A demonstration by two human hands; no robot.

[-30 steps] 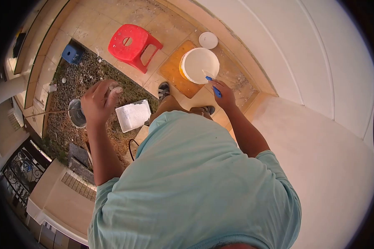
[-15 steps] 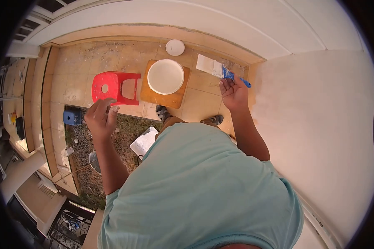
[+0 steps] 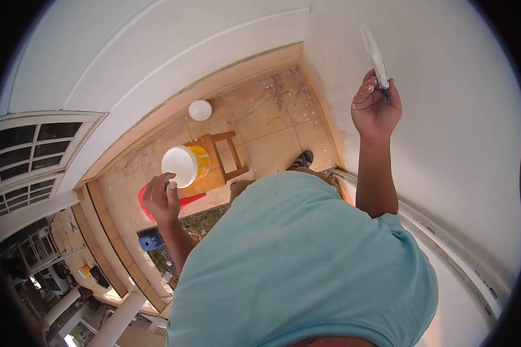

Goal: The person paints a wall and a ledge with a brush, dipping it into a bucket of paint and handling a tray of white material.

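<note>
My right hand (image 3: pixel 377 110) is raised at the white wall (image 3: pixel 446 133), its fingers closed around the short blue handle of a paintbrush (image 3: pixel 375 58). The brush is seen nearly edge-on, its white-coated bristles pointing up against or close to the wall; exact contact cannot be told. White smears mark my fingers. My left hand (image 3: pixel 163 199) holds nothing, thumb and fingertips apart, and appears in front of the lower edge of a yellow-and-white paint bucket (image 3: pixel 178 165). That bucket stands on a wooden stool (image 3: pixel 217 173).
A white round lid (image 3: pixel 200 110) lies on the tiled floor (image 3: pixel 272 130). Partly hidden behind my left hand is a red plastic stool (image 3: pixel 191 200). A blue stool (image 3: pixel 151 240) sits further left, and long pipes (image 3: pixel 446 243) run along the wall base at right.
My right hand has carried the paintbrush up and right to the wall, turning it from flat to edge-on. My view has swung toward the wall, so the bucket and stools appear shifted.
</note>
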